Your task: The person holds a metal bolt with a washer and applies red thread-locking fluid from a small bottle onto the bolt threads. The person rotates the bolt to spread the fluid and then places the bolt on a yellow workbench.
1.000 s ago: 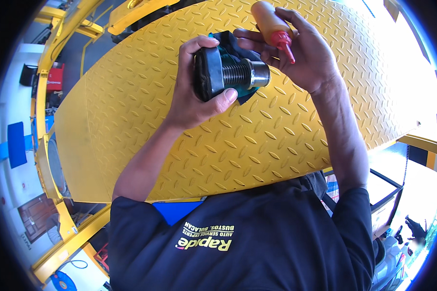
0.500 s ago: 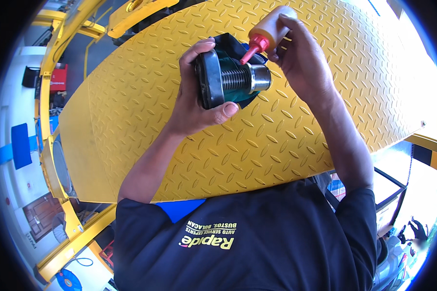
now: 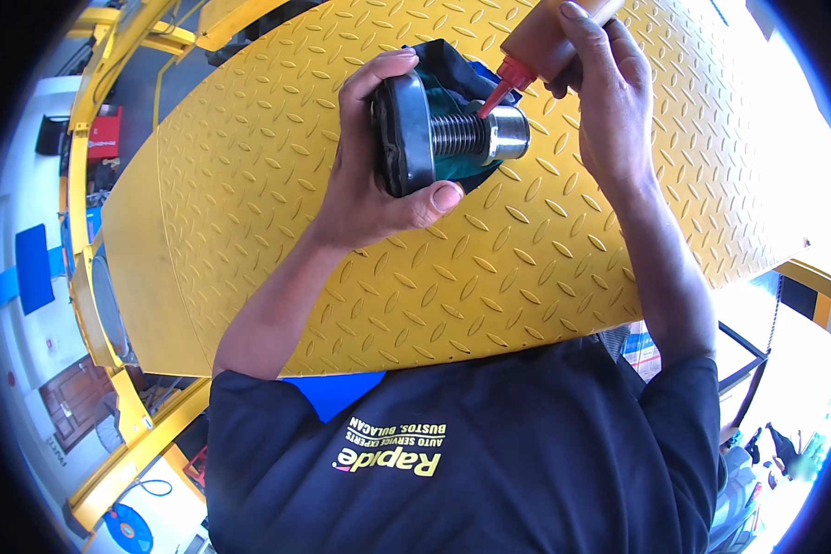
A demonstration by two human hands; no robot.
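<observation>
My left hand (image 3: pixel 365 198) is closed around the rim of a threaded lift pad (image 3: pixel 406 134), a thick black pad with a ribbed screw shaft and a shiny metal collar at its right end. The thumb presses on the near side, the fingers on the far side. My right hand (image 3: pixel 611 102) grips a brown squeeze bottle (image 3: pixel 540 42) with a red cap, tilted downward. Its red nozzle tip meets the shaft where the threads run into the collar. Whether liquid comes out cannot be made out. Dark cloth (image 3: pixel 443 63) shows behind the pad and shaft.
Beneath my hands spreads a yellow raised-pattern metal plate (image 3: pixel 489 277). Yellow frame beams (image 3: pixel 83 185) stand at the left. A black-framed stand (image 3: pixel 743 346) is beyond the plate's right end. A blue reel (image 3: pixel 129 528) lies at the lower left.
My right hand has shifted right and slightly farther away with the bottle. The nozzle has moved right along the threads to the collar. The pad has shifted slightly right in my left hand.
</observation>
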